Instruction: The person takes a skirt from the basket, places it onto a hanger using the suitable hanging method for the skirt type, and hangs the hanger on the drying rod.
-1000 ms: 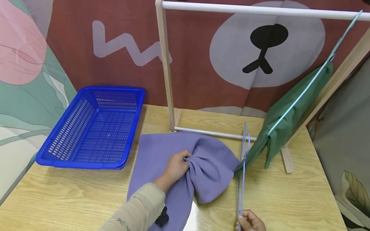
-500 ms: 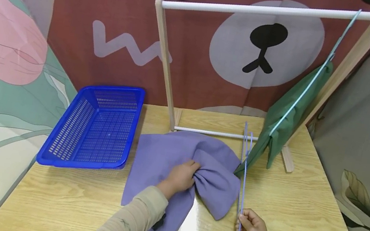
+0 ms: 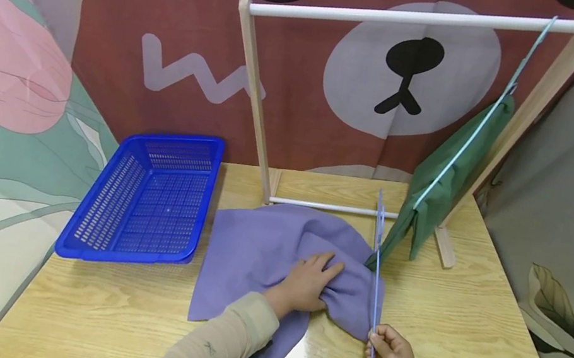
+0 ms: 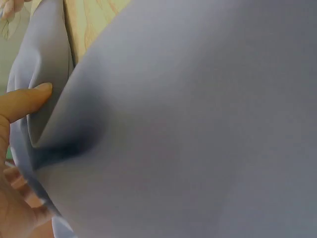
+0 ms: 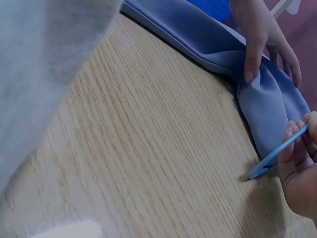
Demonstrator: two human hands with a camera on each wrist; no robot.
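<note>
A purple cloth (image 3: 245, 255) lies bunched on the table, a long part of it trailing toward the front edge. My left hand (image 3: 308, 282) holds its gathered right part; in the left wrist view the thumb (image 4: 37, 96) is on one side of a fold and the fingers on the other. My right hand (image 3: 392, 351) pinches the near end of a thin purple hanger (image 3: 377, 291), held edge-on to the head camera. The cloth's right end reaches into the hanger frame. The right wrist view shows the hanger (image 5: 280, 151) close over that cloth end (image 5: 265, 119).
A wooden rack with a white top bar (image 3: 407, 18) stands at the back. On its right side hangs a green cloth (image 3: 446, 175) on a light teal hanger (image 3: 469, 141); its lower tip overlaps the purple hanger. A blue basket (image 3: 201, 209) sits at the left.
My left hand has moved right, taking the gathered cloth up to and into the purple hanger; its fingers are more spread now. My right hand stays in place, the hanger turned slightly.
</note>
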